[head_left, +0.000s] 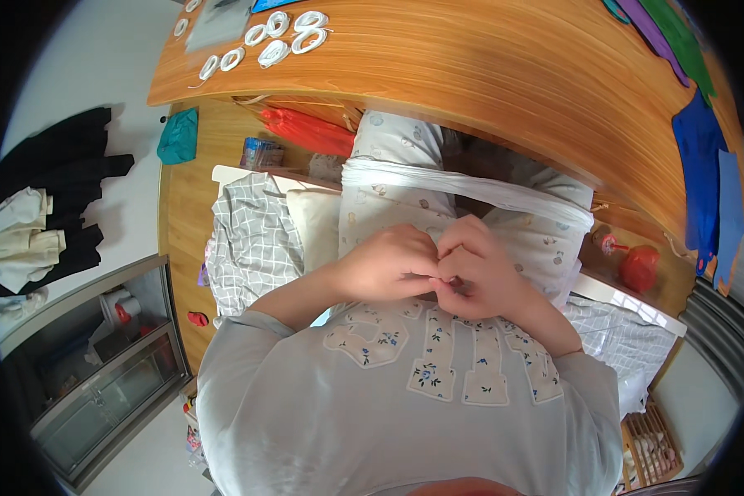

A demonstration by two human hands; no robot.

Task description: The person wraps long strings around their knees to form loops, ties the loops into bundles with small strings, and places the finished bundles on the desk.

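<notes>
Clearly, two hands touch — beyond, one white band.

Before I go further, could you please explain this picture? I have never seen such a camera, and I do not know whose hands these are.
There is no machine here: a person uses two bare hands, and this single picture comes from a wide camera on the person's head, looking down. Its lens bends straight edges. The left hand is on the picture's left, the right hand beside it. Their fingers meet in front of the grey shirt; anything pinched there is too small to tell. A white band stretches across both legs. On the wooden table lie several white coils of cord and, at the right, a dark blue flat piece near other coloured pieces.
</notes>
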